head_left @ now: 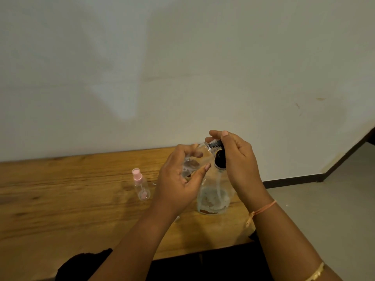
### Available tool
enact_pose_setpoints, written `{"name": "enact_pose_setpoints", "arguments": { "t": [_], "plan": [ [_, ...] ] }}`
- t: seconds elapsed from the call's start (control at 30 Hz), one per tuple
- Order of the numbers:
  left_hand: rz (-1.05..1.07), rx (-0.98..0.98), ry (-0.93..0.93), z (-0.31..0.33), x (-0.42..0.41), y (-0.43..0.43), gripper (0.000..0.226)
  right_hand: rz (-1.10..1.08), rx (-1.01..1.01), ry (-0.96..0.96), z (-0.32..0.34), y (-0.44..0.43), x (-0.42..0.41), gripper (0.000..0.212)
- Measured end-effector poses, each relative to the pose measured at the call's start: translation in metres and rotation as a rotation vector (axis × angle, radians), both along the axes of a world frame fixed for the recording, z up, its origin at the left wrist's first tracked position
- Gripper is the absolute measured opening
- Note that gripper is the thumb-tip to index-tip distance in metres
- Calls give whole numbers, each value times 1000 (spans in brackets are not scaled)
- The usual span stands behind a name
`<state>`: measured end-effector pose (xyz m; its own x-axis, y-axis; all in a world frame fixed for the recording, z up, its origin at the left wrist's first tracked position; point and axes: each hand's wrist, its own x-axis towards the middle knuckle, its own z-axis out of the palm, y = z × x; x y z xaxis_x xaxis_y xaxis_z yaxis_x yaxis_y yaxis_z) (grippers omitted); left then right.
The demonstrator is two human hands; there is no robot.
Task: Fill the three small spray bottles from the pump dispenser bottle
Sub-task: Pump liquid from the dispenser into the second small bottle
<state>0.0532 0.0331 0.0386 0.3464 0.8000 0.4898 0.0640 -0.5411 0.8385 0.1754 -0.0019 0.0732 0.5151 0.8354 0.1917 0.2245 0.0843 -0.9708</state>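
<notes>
Clear plastic in the left hand (pixel 178 179): a small spray bottle (pixel 191 164), gripped with fingers curled over its far side and the thumb along the near side. It is tilted, neck end up and to the right, close against the pump head (pixel 214 144). Whether neck and spout actually touch is too blurred to tell.

The right hand (pixel 241 159) is curled over the top of the pump head, fingertips hooked over the far side and the palm down beside the black collar (pixel 220 161).

Under that collar the pump bottle (pixel 213 197) stands upright on the wooden counter (pixel 71 199), near its right end. It is clear, with a dip tube showing inside and a low level of liquid at the bottom.

An orange thread (pixel 263 207) is tied round the right wrist, and there is a gold bangle (pixel 316 272) further up the forearm.

To the left of the left hand, apart from it, a pink-capped spray bottle (pixel 142 186) stands upright on the counter.

A pale wall (pixel 182 67) rises behind the counter, and grey floor (pixel 324 209) lies to the right.
</notes>
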Motion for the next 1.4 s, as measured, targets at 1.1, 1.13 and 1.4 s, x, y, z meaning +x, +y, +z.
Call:
{"name": "enact_pose_setpoints", "arguments": {
  "t": [1.1,1.13,1.4],
  "plan": [
    [-184,-605,-258,13,2,2,42,120,-76,405,13,-2,8,22],
    [-183,-592,-254,15,2,2,42,120,-66,411,12,-3,8,21],
    [-190,-542,-269,23,2,2,41,127,-40,487,11,-2,7,12]
  ]
}}
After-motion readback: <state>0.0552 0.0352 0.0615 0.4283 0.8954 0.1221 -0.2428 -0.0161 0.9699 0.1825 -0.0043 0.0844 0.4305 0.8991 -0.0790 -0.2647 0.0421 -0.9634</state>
